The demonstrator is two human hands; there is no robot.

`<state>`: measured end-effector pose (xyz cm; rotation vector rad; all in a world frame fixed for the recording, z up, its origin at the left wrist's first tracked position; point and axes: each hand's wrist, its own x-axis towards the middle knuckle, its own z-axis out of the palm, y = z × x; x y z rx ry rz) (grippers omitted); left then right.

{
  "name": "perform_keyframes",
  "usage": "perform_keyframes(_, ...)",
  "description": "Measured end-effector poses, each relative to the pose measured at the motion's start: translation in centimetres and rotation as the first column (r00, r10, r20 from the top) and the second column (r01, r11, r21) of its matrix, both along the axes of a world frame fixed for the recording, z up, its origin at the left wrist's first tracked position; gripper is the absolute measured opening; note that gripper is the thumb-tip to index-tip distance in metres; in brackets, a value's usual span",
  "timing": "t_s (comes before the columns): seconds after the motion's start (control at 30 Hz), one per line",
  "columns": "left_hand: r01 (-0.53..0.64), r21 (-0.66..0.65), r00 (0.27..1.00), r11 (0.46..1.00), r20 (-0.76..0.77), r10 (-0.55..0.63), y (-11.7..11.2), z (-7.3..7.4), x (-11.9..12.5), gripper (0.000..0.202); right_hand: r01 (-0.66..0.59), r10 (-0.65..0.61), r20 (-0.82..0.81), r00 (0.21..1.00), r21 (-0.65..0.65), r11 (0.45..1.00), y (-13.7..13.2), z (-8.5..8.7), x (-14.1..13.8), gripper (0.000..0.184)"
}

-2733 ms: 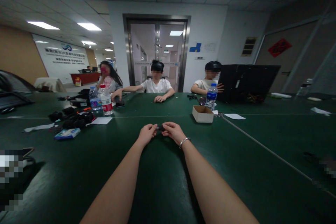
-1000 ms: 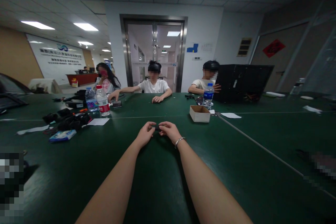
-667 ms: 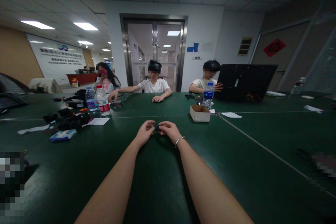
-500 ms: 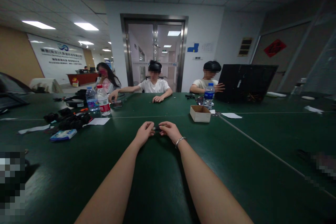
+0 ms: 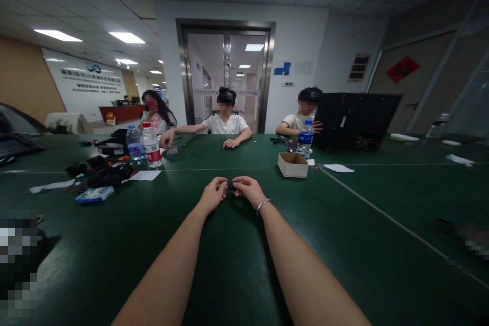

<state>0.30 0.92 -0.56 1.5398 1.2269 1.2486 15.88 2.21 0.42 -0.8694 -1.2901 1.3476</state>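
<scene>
Where my left hand and right hand face each other: a small black object is between my fingertips, which cover its ends, so I see only a short dark stretch of it and cannot make out what it is.
Right fingers: pinched together on the object's right end; a silver metal bangle circles that wrist.
Left fingers: curled in at its other end; whether they grip it or only touch it, I cannot tell.
Glossy green tabletop: runs out of view at both sides, and my forearms hide part of it.
Left edge: a dark thing, cut off and blurred into squares.
Pale open-topped cardboard box: its near wall hides its floor from me.
Bottles: a clear plastic one with red cap and red label overlaps one with blue cap and purple label; a third, blue-capped and blue-labelled, stands behind the box. Their print is too small to read.
White wall sign: Chinese characters under a blue wave-like logo, too blurred for me to read surely.
Red diamond-shaped paper: bears a dark, unclear mark.
</scene>
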Motion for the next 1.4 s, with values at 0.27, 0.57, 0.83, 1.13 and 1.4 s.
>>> perform_keyframes(0.27,0.001,-0.098,0.99,0.995,0.14,0.012,-0.1,0.3,-0.1,0.032,-0.002,0.002,0.004,1.0,-0.007,1.0,0.0,0.0,0.0,0.012)
perform_keyframes(0.57,0.0,-0.012,0.996,1.0,0.088,0.001,-0.8,1.0,-0.2,0.039,0.002,-0.002,0.002,1.0,-0.003,1.0,0.2,-0.2,0.0,0.012)
perform_keyframes(0.83,0.056,-0.023,0.998,0.998,0.009,-0.055,-0.2,0.4,0.0,0.03,-0.027,0.027,0.009,1.0,-0.004,1.0,0.0,-0.1,0.1,0.013)
perform_keyframes(1.13,0.044,-0.049,0.999,0.998,-0.026,-0.045,-0.1,0.3,0.0,0.032,-0.072,0.071,0.024,0.997,0.015,0.997,-0.1,-0.1,0.1,0.017)
perform_keyframes(1.4,0.05,-0.001,0.998,0.999,-0.024,-0.05,-0.4,0.4,0.0,0.034,-0.046,0.046,-0.001,0.999,0.015,0.999,-0.1,-0.1,0.1,0.017)
